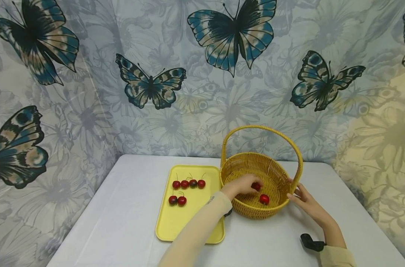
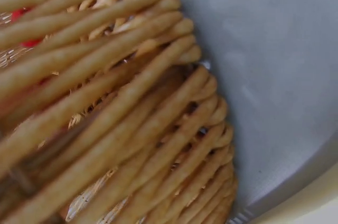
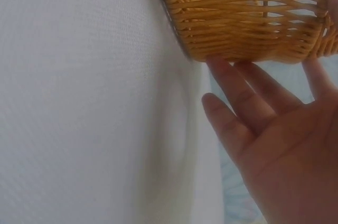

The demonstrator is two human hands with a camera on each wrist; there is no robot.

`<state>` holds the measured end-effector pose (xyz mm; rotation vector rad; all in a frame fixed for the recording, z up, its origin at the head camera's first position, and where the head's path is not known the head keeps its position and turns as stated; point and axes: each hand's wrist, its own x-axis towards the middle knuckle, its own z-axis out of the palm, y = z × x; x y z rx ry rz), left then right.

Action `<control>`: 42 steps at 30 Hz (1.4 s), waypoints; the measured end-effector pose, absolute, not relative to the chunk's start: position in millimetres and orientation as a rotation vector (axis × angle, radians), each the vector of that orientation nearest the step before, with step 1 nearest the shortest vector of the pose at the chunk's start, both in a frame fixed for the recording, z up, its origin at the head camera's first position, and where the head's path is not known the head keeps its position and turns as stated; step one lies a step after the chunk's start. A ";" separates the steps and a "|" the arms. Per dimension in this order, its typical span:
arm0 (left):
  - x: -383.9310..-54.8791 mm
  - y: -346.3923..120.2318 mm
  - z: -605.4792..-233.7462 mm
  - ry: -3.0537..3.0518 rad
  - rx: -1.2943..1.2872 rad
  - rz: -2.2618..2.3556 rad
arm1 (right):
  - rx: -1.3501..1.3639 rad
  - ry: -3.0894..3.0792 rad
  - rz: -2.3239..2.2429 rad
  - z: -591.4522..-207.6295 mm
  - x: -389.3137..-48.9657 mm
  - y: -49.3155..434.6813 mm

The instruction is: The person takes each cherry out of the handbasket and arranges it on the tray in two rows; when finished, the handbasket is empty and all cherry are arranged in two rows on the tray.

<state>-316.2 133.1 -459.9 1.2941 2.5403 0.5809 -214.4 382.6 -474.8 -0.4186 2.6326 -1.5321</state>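
My left hand [image 1: 245,184] reaches over the near left rim into the yellow wicker basket [image 1: 246,211]. Its fingers pinch a dark red cherry [image 1: 256,186], partly covered by them. Another red cherry [image 1: 264,199] lies beside it on the basket's floor. At the basket's right side, my right hand [image 1: 306,203] holds the wall by the foot of the handle, thumb in front and fingers behind. The right wrist view shows this hand's [image 3: 285,123] lower fingertips against the woven wall. Weave fills much of the left wrist view, hiding the left hand.
Left of the basket lies a yellow tray [image 1: 175,226]. It bears a row of several cherries [image 1: 184,184] with stems, and two more cherries [image 1: 177,200] below them. The basket's tall arched handle [image 1: 260,127] rises over its opening. A butterfly-patterned cloth [image 1: 202,122] hangs behind the white table [image 1: 122,207].
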 end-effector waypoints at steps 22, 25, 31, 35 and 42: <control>-311.2 129.1 -453.7 2.546 1.261 0.661 | -0.448 2.596 -1.582 -473.2 -212.5 381.9; -310.2 128.3 -453.3 2.546 1.284 0.680 | -0.443 2.602 -1.577 -472.3 -212.0 381.7; -307.3 126.1 -450.9 2.532 1.348 0.730 | -0.440 2.626 -1.562 -472.5 -211.6 382.0; -301.5 122.1 -445.9 2.530 1.374 0.756 | -0.427 2.626 -1.548 -473.7 -212.2 382.2; -295.9 117.4 -444.3 2.554 1.382 0.821 | -0.402 2.639 -1.520 -474.9 -213.4 382.6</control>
